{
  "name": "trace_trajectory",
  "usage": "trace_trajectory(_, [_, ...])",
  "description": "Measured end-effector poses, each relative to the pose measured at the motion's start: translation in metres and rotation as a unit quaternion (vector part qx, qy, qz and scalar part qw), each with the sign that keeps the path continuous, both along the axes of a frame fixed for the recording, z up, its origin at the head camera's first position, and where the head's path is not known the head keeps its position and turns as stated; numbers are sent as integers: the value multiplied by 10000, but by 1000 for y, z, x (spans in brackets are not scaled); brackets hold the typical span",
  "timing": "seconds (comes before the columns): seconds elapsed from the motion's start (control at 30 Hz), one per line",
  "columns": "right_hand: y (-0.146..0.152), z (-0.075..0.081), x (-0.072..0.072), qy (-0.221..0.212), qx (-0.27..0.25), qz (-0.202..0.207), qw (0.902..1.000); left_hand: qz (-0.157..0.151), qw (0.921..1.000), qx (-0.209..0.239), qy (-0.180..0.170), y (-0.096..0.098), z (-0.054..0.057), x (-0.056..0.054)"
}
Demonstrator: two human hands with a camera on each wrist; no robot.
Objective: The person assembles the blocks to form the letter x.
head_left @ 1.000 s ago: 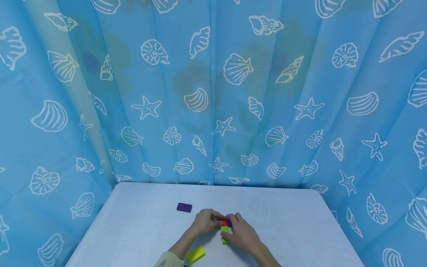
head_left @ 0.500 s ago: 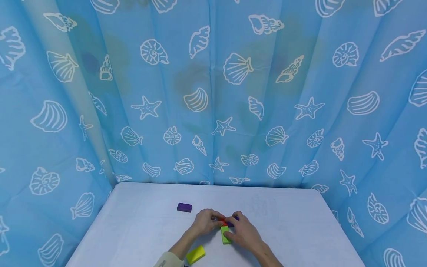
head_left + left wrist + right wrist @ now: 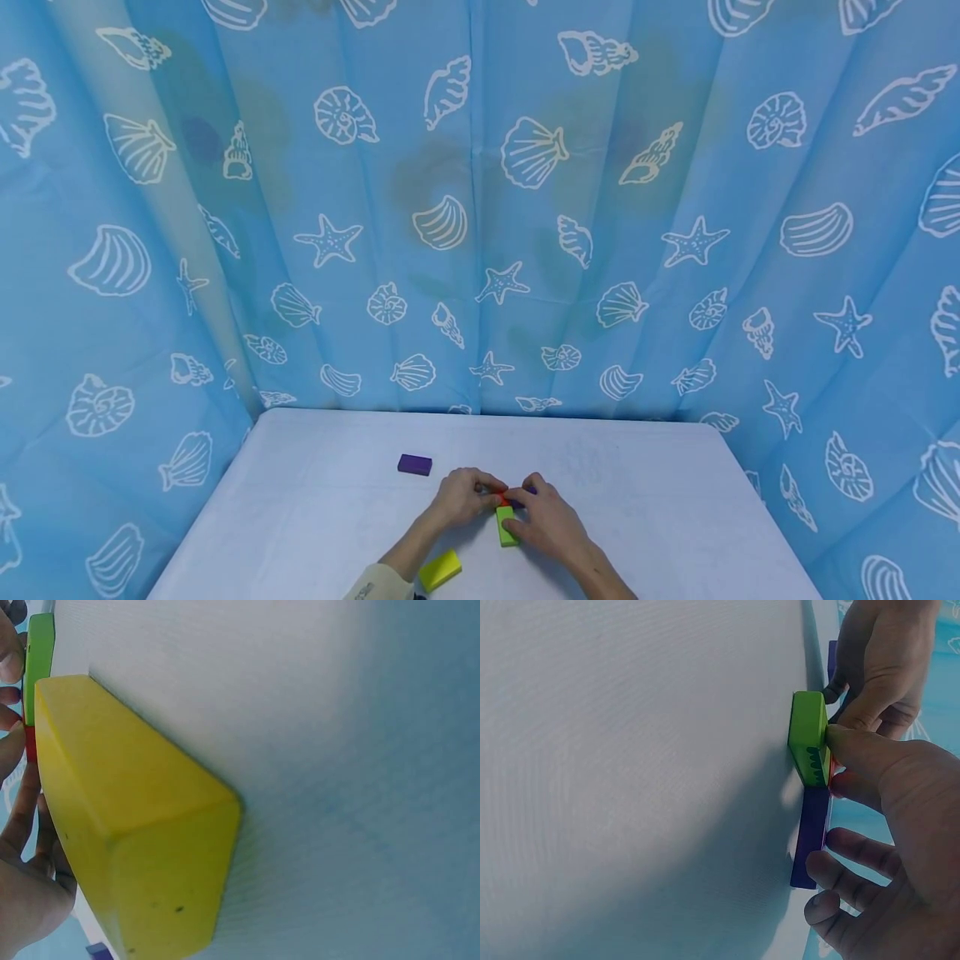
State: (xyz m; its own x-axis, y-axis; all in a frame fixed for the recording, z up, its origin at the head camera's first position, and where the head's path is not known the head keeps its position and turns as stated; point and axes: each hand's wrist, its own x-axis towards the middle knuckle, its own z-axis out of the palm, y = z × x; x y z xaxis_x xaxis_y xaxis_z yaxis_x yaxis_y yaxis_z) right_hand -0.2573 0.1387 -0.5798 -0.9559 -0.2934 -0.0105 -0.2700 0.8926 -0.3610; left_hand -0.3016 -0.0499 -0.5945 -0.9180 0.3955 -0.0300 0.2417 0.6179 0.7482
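At the middle of the table my left hand [image 3: 459,500] pinches a small red block [image 3: 504,501] between thumb and fingertips. Just in front of it lies a lime green block [image 3: 507,528], its end close to the red one. My right hand [image 3: 553,523] has its thumb on the green block, while its index finger reaches over to the red block. A purple block [image 3: 811,840] lies beside the curled lower fingers of that hand, close to the green block's end in the right wrist view. Much of the red block is hidden by fingers.
A yellow block [image 3: 440,571] lies on the white table [image 3: 322,517] next to my left forearm, large in the left wrist view. Another purple block [image 3: 415,465] sits farther back on the left. A blue shell-patterned curtain [image 3: 480,333] hangs around the table.
The purple block under my right hand has shifted rightward, and the right fingers have moved slightly right with it. The left hand has kept its place on the red block.
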Motion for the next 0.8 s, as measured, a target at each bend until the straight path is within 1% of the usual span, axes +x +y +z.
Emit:
trace_trajectory(0.17, [0,-1,0,34,31,-4,10000,5,10000,-9,-14,1,-1,1])
trace_trajectory(0.33, [-1,-2,0,-28,38,-79,10000,-65,10000,0,-30,0,-1,0])
trace_trajectory(0.5, [-2,-3,0,0,24,-91,10000,-88,9999,70,-131,-2,2,1])
trace_trajectory(0.63, [-1,-4,0,-53,-7,-149,9999,-33,9996,150,-218,-7,5,2])
trace_trajectory(0.8, [-1,-4,1,-35,-44,-172,9998,76,9996,205,-185,-15,7,2])
